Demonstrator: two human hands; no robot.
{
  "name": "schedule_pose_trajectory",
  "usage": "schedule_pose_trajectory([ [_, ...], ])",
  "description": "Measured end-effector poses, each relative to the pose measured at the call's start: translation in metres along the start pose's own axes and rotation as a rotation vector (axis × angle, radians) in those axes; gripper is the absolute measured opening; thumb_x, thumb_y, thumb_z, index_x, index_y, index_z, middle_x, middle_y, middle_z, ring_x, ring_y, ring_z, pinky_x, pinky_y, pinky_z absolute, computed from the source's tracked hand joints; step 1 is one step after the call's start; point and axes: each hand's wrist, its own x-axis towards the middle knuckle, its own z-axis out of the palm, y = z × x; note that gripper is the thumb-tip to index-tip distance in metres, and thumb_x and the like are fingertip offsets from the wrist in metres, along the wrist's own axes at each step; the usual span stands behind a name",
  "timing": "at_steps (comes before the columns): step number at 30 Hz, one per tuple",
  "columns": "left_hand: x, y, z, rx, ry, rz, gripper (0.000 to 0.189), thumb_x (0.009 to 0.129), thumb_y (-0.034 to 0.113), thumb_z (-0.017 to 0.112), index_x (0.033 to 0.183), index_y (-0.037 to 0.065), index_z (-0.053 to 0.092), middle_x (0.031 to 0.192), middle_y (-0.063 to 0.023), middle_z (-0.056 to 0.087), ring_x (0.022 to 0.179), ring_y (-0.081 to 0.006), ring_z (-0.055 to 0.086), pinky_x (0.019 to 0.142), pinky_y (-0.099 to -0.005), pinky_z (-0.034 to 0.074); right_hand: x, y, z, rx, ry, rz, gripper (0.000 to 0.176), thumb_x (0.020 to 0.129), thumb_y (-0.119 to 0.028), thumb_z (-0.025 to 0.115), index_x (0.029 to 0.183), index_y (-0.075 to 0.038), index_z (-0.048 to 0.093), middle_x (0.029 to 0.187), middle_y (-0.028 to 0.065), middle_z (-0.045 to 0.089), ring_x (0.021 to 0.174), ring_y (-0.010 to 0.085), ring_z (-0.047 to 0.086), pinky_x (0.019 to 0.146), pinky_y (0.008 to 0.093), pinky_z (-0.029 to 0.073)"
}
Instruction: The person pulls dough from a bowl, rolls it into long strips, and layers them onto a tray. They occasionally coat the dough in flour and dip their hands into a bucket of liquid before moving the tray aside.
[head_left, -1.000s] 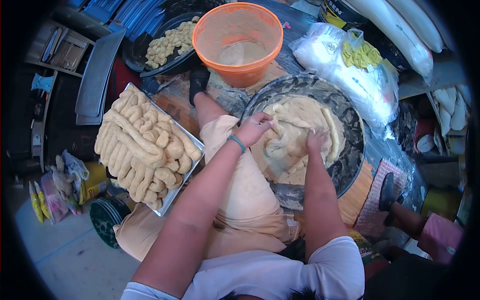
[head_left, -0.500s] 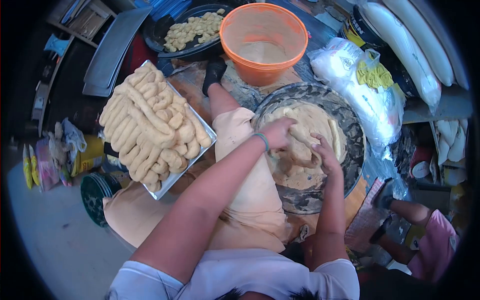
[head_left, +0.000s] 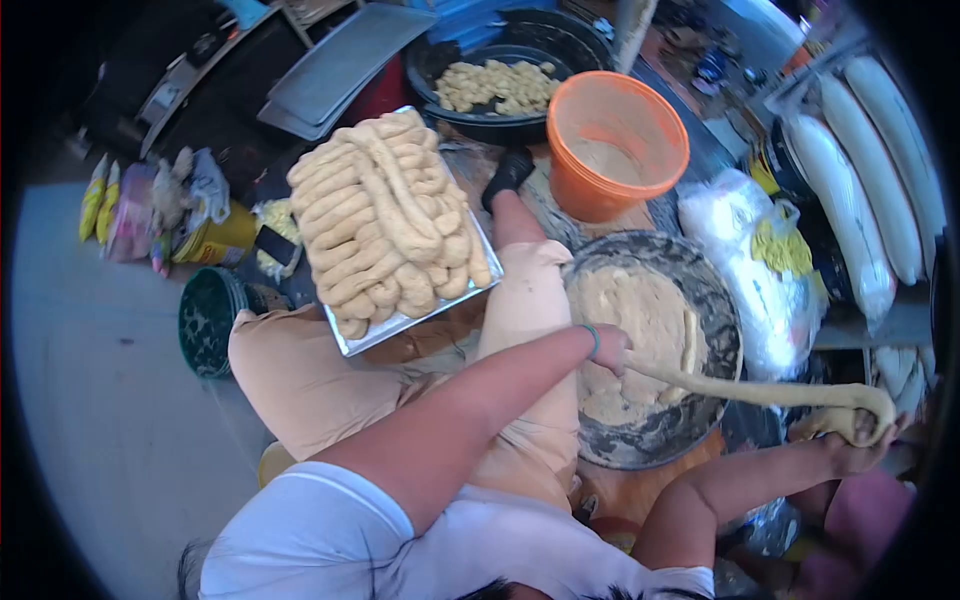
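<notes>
A long dough strip [head_left: 760, 391] is stretched over the right rim of a round black basin [head_left: 722, 300], with floury powder and another dough strip inside. My left hand [head_left: 608, 351], with a green band at the wrist, is closed on the strip's left end above the powder. Far out to the right, my right hand [head_left: 855, 450] holds the other end, where the dough curls over the hand. To the left, a metal tray [head_left: 400, 322] bears a high pile of dough strips [head_left: 375, 220].
An orange bucket [head_left: 618, 150] stands behind the basin, beside a black tub [head_left: 500, 125] with small dough pieces. Filled plastic bags [head_left: 770, 290] lie at the right. A green bucket [head_left: 212, 325] is at the left. Part of another person [head_left: 870, 520] shows at lower right.
My right hand has swung out of the basin far to the right, drawing the dough into a long strip. My left hand stays over the basin. The camera view has shifted.
</notes>
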Motion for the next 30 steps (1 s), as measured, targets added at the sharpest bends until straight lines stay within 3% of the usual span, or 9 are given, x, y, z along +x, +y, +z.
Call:
schedule_pose_trajectory([
  [2,-0.001,0.007,-0.006,-0.021,0.178,0.038,0.042,0.065,0.033,0.075,0.098,0.008,0.067,0.091,-0.0152,0.068,0.086,-0.0308,0.065,0.078,-0.0406,0.05,-0.023,0.048,0.037,-0.326,0.468,0.114,0.039,0.091,-0.018,0.046,0.128,-0.005,0.047,0.1,0.008,0.054,0.082,0.0158,0.057,0.084,0.0314,0.044],
  [3,-0.006,0.017,-0.014,-0.129,0.247,0.044,0.043,0.064,0.033,0.074,0.098,0.008,0.067,0.091,-0.0157,0.068,0.087,-0.0318,0.065,0.078,-0.0414,0.049,-0.028,0.077,0.054,-0.845,0.229,0.165,0.041,0.086,-0.017,0.053,0.125,-0.005,0.05,0.103,0.0079,0.055,0.083,0.0133,0.054,0.08,0.0286,0.044],
  [5,-0.012,0.041,-0.024,-0.132,0.276,0.103,0.044,0.062,0.031,0.074,0.099,0.009,0.067,0.091,-0.0162,0.068,0.087,-0.0327,0.065,0.079,-0.0419,0.05,-0.074,0.121,0.039,-1.004,-0.226,0.808,0.062,0.075,-0.011,0.066,0.132,-0.002,0.043,0.124,0.0143,0.05,0.109,0.0222,0.049,0.093,0.0335,0.04],
  [7,-0.025,0.07,-0.031,-0.002,0.212,0.161,0.044,0.061,0.028,0.074,0.1,0.008,0.066,0.09,-0.0161,0.068,0.086,-0.0324,0.065,0.078,-0.0412,0.05,-0.111,0.161,0.056,-1.356,-0.751,0.602,0.086,0.064,-0.008,0.077,0.139,-0.001,0.034,0.133,0.021,0.046,0.126,0.0294,0.044,0.104,0.0365,0.034],
  [11,-0.037,0.086,-0.049,-0.135,0.172,0.194,0.046,0.061,0.025,0.074,0.102,0.006,0.065,0.088,-0.016,0.067,0.085,-0.0308,0.065,0.077,-0.0383,0.05,-0.133,0.197,0.109,-0.592,-0.485,1.017,0.084,0.059,-0.004,0.078,0.134,-0.001,0.04,0.123,0.0112,0.053,0.117,0.0225,0.049,0.103,0.034,0.035],
  [15,-0.038,0.068,-0.05,-0.515,0.321,0.382,0.049,0.064,0.027,0.076,0.106,0.005,0.065,0.091,-0.0162,0.067,0.09,-0.0248,0.064,0.079,-0.0337,0.049,-0.105,0.172,0.131,-0.566,-0.377,0.966,0.079,0.064,-0.004,0.074,0.134,-0.003,0.039,0.123,0.0068,0.051,0.112,0.0182,0.051,0.096,0.0306,0.041],
  [19,-0.031,0.065,-0.044,-0.66,-0.115,0.259,0.051,0.065,0.029,0.079,0.108,0.005,0.064,0.096,-0.0137,0.067,0.092,-0.0172,0.063,0.08,-0.0316,0.048,-0.07,0.117,0.15,-0.486,-0.175,0.73,0.083,0.064,-0.011,0.079,0.136,-0.003,0.037,0.097,0.008,0.059,0.081,0.0138,0.059,0.075,0.0257,0.047],
  [22,-0.011,0.033,-0.005,-0.181,-0.106,0.168,0.045,0.072,0.033,0.076,0.107,0.007,0.066,0.1,-0.0125,0.068,0.093,-0.0262,0.064,0.083,-0.0337,0.048,-0.048,0.079,0.155,-0.588,-0.078,0.318,0.088,0.064,-0.014,0.08,0.138,-0.002,0.034,0.082,0.0066,0.06,0.077,0.0131,0.059,0.07,0.0232,0.045],
  [30,-0.011,0.054,-0.018,-0.349,0.04,0.009,0.049,0.082,0.043,0.065,0.107,0.001,0.064,0.087,-0.0179,0.067,0.084,-0.0295,0.064,0.08,-0.0367,0.047,-0.054,0.065,0.098,-0.466,0.175,0.062,0.074,0.075,-0.01,0.071,0.138,0.0,0.033,0.097,0.013,0.061,0.088,0.0215,0.06,0.086,0.0344,0.047],
])
